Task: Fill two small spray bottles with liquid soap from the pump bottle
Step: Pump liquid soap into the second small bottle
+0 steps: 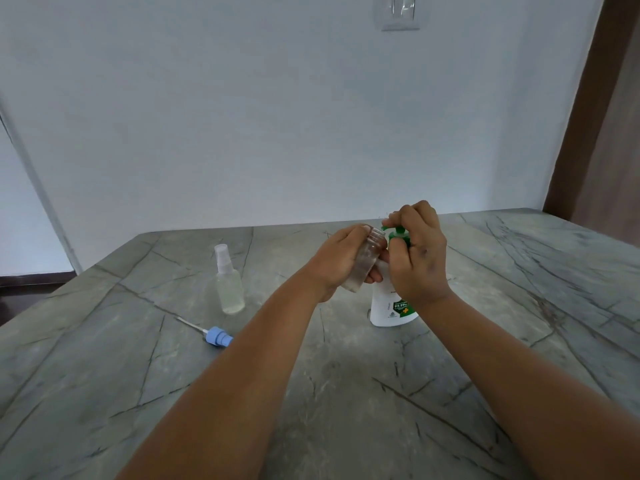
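While the left hand (341, 263) wraps its fingers (374, 273) round an uncapped small clear bottle (363, 263), it holds that bottle tilted, its open threaded mouth up against the green spout of the pump bottle (391, 306). The fingers curl closed about the clear body from behind, with the tips showing on the near right side of it; the bottle is clear of the surface (346, 393).

The right hand (420, 258) sits on top of the pump bottle's green head (398, 235). Its fingers are bent down over the head, with one fingertip on the spout end and others curled round the green neck below; how hard they press cannot be told. The white body of the pump bottle stands upright on the grey veined surface, just beneath both hands, its green label facing the camera.

To the left, well apart from the hands, a second small spray bottle (229, 280) stands upright with its clear cap on and pale liquid showing in it. Nearer the camera, just beside it, a blue spray head (217, 336) lies on its side with its thin dip tube pointing away to the left. A pale wall (277, 116) rises behind the surface.
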{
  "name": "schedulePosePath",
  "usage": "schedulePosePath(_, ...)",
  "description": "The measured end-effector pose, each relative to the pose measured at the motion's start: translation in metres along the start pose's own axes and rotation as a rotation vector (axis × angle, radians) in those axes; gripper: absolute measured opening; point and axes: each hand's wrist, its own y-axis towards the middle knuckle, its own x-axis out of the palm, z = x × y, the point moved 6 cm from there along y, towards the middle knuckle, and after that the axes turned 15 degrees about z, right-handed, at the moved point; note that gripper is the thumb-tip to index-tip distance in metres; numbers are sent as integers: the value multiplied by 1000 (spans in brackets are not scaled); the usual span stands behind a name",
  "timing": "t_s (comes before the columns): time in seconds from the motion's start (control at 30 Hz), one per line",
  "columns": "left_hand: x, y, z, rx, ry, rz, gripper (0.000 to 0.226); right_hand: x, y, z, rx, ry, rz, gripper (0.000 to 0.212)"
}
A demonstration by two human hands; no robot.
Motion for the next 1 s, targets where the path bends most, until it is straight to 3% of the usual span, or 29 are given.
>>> schedulePosePath(0.2, 0, 1, -2, 5, 34, 5, 37, 0, -1, 0, 9, 7, -35, 29)
schedulePosePath(0.47, 2, -1, 0, -11, 8, -6, 39, 0, 2, 0, -39, -16, 3, 19)
schedulePosePath(0.77, 3, -3, 3, -8, 9, -15, 38, -1, 1, -1, -38, -10, -24, 29)
schedulePosePath(1.0, 4, -3, 3, -8, 6, -17, 37, -1, 3, 2, -45, -28, 8, 21)
